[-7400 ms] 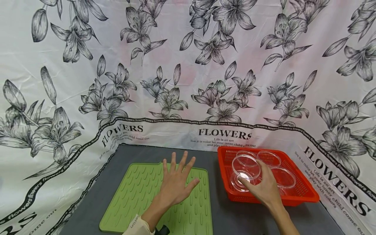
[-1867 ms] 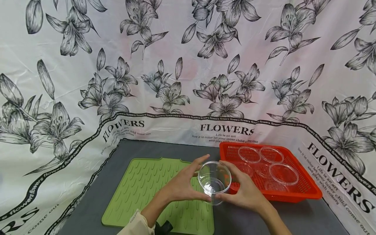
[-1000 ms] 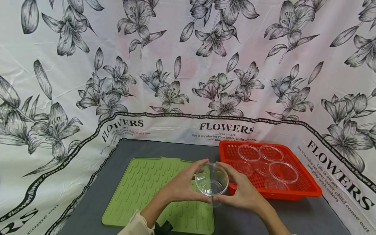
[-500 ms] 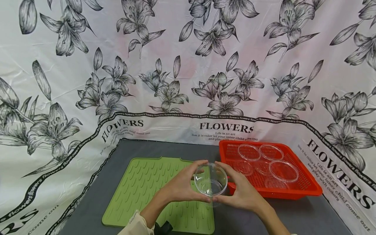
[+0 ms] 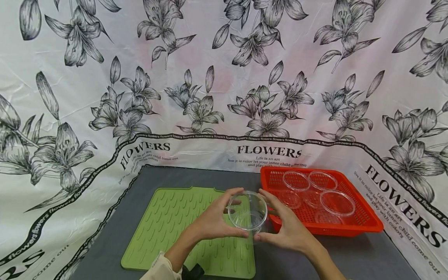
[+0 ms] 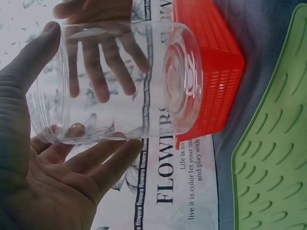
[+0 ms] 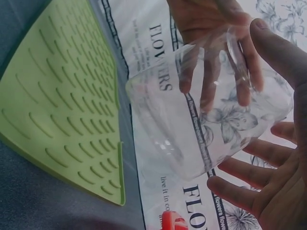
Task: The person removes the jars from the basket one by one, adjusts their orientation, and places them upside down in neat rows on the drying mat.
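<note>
On my feed, the left hand (image 5: 215,221), at the centre of the lower frame, grips a clear, round plastic cup (image 5: 247,213) with its thumb on the near side and its fingers round the far rim. The right hand (image 5: 289,228), just right of it, is spread in a wide, relaxed curve beside the cup, thumb and fingers well apart; I cannot tell for certain whether a fingertip still brushes the wall. In the left wrist view I see those right fingers fairly straight through the clear plastic. The cup is off the table, mouth tipped toward the head camera.

Against half a second ago, I see the cup and left hand a little further left, while the right hand has hardly moved, so more of a gap shows by its thumb. In the oldest picture, the left hand was spread above the mat and the right hand held a cup over the basket.

Further out, I have the flat green ribbed mat (image 5: 171,221) at lower left, partly behind the left hand, and the red perforated plastic basket (image 5: 350,231) at lower right, with three clear round cups (image 5: 329,213) inside. Both rest on the dark grey tabletop (image 5: 108,243). A white cloth printed with black flowers (image 5: 203,111) fills the upper frame.
</note>
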Demonstrator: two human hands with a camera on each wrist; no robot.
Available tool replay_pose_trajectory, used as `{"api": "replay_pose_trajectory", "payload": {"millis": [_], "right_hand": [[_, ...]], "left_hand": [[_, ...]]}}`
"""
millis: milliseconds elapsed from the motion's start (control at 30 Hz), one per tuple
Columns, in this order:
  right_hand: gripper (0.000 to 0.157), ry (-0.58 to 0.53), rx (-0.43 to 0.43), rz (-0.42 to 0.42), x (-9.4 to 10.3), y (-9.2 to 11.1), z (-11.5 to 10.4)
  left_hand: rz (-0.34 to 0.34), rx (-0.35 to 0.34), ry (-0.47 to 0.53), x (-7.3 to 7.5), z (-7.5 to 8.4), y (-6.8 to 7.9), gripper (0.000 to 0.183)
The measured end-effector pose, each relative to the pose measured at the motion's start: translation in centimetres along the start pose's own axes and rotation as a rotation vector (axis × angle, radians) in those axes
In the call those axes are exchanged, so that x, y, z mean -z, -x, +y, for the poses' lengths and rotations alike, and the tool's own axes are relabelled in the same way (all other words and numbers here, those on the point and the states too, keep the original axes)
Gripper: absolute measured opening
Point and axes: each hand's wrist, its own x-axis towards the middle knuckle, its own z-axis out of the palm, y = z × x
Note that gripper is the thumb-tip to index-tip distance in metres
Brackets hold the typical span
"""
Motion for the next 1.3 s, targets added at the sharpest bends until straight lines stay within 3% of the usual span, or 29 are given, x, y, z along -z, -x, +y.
{"api": "replay_pose_trajectory", "payload": {"millis": [267, 467, 700, 1000, 1300], "right_hand": [[0.11, -0.033, -0.068, -0.005, -0.3, 0.4, 0.6], [0.109, -0.055, -0.097, -0.004, -0.5, 0.7, 1.1], [0.111, -0.02, -0.075, -0.001, -0.6, 0.7, 1.3], [0.112, -0.087, -0.053, -0.001, -0.8, 0.6, 1.3], [0.102, -0.086, -0.014, 0.02, -1.0, 0.6, 1.1]], "left_hand": [[0.03, -0.017, 0.1, 0.3, -0.2, 0.2, 0.103], [0.052, -0.068, 0.15, 0.6, -0.5, 0.4, 0.101], [0.071, -0.087, 0.207, 0.8, -0.6, 0.6, 0.098], [0.071, -0.112, 0.277, 0.8, -0.2, 0.7, 0.097], [0.069, -0.114, 0.302, 0.8, -0.1, 0.8, 0.097]]}}
